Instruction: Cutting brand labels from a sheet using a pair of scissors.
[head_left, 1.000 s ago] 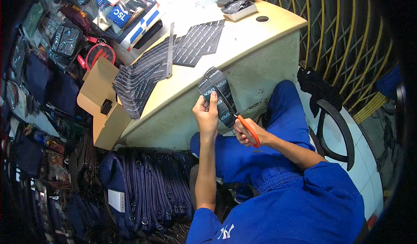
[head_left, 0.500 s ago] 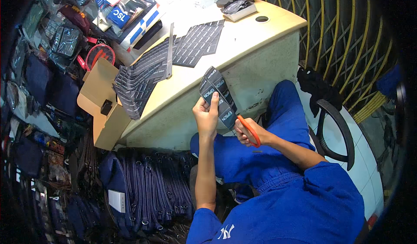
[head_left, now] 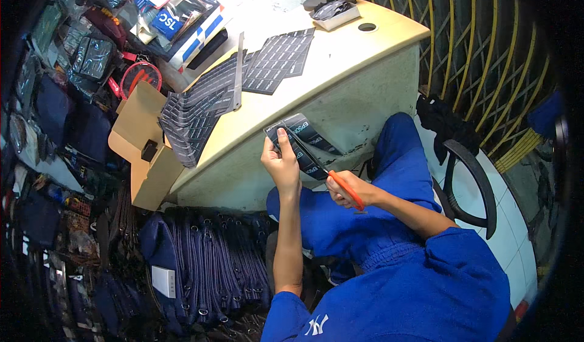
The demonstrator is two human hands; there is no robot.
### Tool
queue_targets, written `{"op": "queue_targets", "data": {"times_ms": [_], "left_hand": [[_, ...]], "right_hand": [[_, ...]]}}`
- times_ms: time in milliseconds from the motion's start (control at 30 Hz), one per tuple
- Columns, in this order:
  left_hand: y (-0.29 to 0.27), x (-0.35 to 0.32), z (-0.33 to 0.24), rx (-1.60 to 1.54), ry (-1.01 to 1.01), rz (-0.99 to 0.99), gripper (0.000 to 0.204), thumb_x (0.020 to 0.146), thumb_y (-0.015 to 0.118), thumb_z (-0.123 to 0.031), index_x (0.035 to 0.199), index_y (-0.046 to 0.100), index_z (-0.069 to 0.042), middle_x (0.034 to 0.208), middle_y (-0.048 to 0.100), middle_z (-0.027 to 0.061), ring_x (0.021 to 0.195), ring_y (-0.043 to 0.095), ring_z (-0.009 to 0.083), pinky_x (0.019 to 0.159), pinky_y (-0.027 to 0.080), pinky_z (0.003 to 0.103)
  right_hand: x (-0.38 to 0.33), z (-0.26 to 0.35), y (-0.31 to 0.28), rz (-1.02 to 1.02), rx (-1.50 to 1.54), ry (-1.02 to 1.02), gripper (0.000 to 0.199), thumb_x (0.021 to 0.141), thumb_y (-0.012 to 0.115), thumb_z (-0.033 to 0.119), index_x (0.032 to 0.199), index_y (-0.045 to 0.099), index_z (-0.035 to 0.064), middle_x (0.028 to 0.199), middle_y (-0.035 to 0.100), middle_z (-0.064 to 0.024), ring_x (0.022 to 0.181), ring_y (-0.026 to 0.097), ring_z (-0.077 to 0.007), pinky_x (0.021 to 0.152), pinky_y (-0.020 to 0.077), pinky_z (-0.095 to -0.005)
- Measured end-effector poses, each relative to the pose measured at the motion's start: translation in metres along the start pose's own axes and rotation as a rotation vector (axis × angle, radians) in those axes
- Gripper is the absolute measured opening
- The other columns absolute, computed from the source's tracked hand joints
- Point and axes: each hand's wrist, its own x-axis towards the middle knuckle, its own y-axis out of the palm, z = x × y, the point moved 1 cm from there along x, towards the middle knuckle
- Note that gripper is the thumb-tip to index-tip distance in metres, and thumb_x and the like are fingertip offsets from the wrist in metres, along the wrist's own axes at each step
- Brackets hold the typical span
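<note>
My left hand (head_left: 281, 164) pinches a black strip with pale printing (head_left: 311, 164) between thumb and fingers, in front of the table's edge. Orange-handled scissors (head_left: 346, 188) are gripped in my right hand (head_left: 366, 192). Their blades point up and left along the strip, between two parts of it that spread apart. One part stays under my left thumb; the other slants off to the right. On the table lie more printed black sheets: a fanned pile (head_left: 198, 108) and a flatter stack (head_left: 277, 62). A metal ruler (head_left: 238, 77) rests across the fanned pile.
The pale wooden table (head_left: 340, 50) has a round hole near its right end. An open cardboard box (head_left: 143, 174) stands at its left. A small tray (head_left: 336, 17) sits at the back. Dark blue straps (head_left: 213, 263) hang below left. A black curved armrest (head_left: 474, 184) is at right.
My left hand has moved slightly left with the strip. The scissor blades now show between two spread parts of the strip, whose right part has swung outward. My right hand has shifted slightly.
</note>
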Motion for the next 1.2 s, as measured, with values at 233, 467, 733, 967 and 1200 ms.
{"op": "queue_targets", "data": {"times_ms": [233,467,733,967,1200], "left_hand": [[0.002,0.0,-0.001,-0.015,0.066,-0.033,0.02,0.094,0.051,-0.017,0.096,0.058,0.001,0.086,0.063,0.0044,0.073,0.056,0.0068,0.066,0.046,0.021],[0.013,-0.009,-0.004,-0.02,0.063,0.025,0.019,0.094,0.052,-0.017,0.085,0.057,-0.001,0.075,0.058,-0.001,0.065,0.048,0.0016,0.055,0.04,0.019],[0.022,-0.017,-0.01,-0.036,-0.031,0.112,0.021,0.094,0.051,-0.017,0.099,0.059,0.002,0.088,0.062,0.0027,0.075,0.053,0.0056,0.067,0.044,0.021],[0.021,-0.016,-0.006,0.03,-0.013,0.086,0.021,0.094,0.052,-0.018,0.097,0.059,0.002,0.086,0.062,0.0026,0.075,0.052,0.0055,0.067,0.043,0.021],[0.018,-0.016,-0.005,0.05,-0.001,0.102,0.021,0.094,0.052,-0.019,0.095,0.059,0.001,0.084,0.062,0.0023,0.074,0.052,0.0055,0.067,0.042,0.021]], "right_hand": [[0.001,0.002,0.002,0.012,0.04,0.0,0.032,0.094,0.045,0.039,0.073,0.038,0.0153,0.059,0.035,0.0074,0.046,0.032,-0.0033,0.04,0.028,-0.02],[0.004,-0.002,-0.002,0.014,0.039,0.032,0.042,0.093,0.04,0.05,0.074,0.037,0.0126,0.061,0.035,0.005,0.048,0.033,-0.0043,0.041,0.0281,-0.0193],[0.002,-0.003,-0.004,-0.014,0.097,-0.005,0.043,0.092,0.037,0.055,0.081,0.037,0.0137,0.062,0.033,0.0058,0.051,0.031,-0.0032,0.042,0.0266,-0.0187],[0.004,-0.004,-0.004,-0.011,0.123,-0.012,0.052,0.081,0.045,0.068,0.082,0.035,0.017,0.062,0.034,0.0069,0.049,0.033,-0.0028,0.041,0.028,-0.0186],[0.004,-0.003,-0.005,0.002,0.113,-0.026,0.052,0.081,0.046,0.067,0.08,0.035,0.0165,0.062,0.034,0.0062,0.049,0.034,-0.0029,0.041,0.0289,-0.0186]]}}
